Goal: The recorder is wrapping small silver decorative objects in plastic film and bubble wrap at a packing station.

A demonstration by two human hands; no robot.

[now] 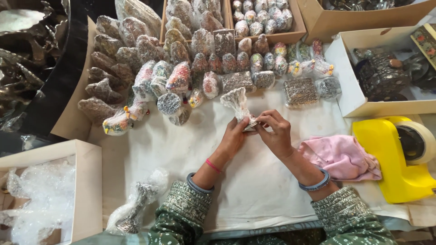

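**Two hands hold a wrapped figurine over the white cloth**

The left hand point(234, 136) and the right hand point(276, 134) meet at the base of a small figurine wrapped in bubble plastic point(238, 105). It stands nearly upright above the middle of the counter point(181, 145), which is covered with a white cloth. The fingers of the left hand close around the base from the left. The fingers of the right hand pinch the wrapping at the same base from the right.

Behind the hands, many wrapped pieces point(181, 72) stand in rows, some colourful, some silver. A pink cloth point(343, 156) lies just beside the right forearm. Farther right is a yellow tape dispenser point(395, 168) with a roll of tape point(420, 140). Near the left elbow lies a silver stand in loose plastic point(136, 211). A white box with bubble wrap point(45, 195) is at the left edge.
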